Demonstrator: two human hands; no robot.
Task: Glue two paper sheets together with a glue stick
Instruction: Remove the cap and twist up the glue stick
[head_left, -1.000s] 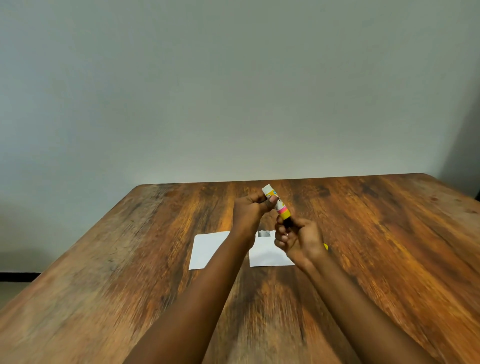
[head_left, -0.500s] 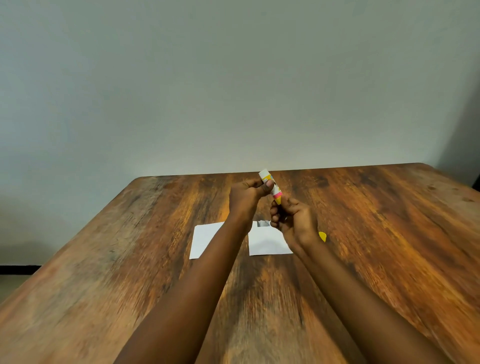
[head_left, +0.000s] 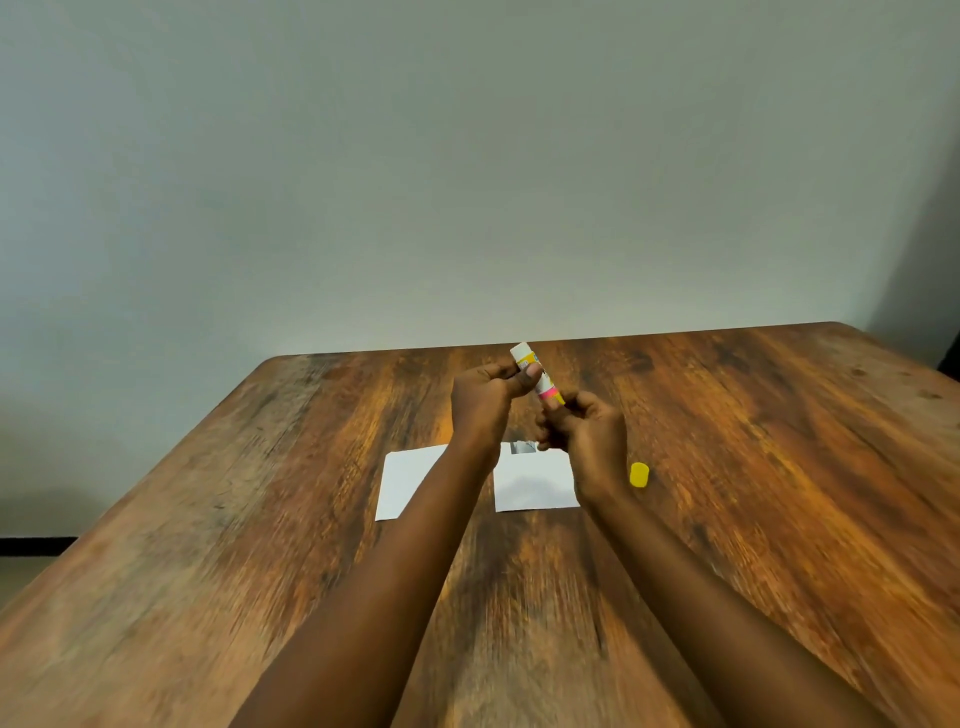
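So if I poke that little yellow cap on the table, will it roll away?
Probably. The yellow cap looks round and seems to lie on its side on the wooden table, so it may roll. It looks small and plastic, so likely very light.

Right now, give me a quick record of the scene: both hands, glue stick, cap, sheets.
left hand: grips the glue stick near its upper end
right hand: pinches its lower end
glue stick: tilted, cap off
yellow cap: lies on the table, right of the right wrist
left sheet: white, flat on the table, partly behind the left arm
right sheet: white, flat, grey print at its far edge
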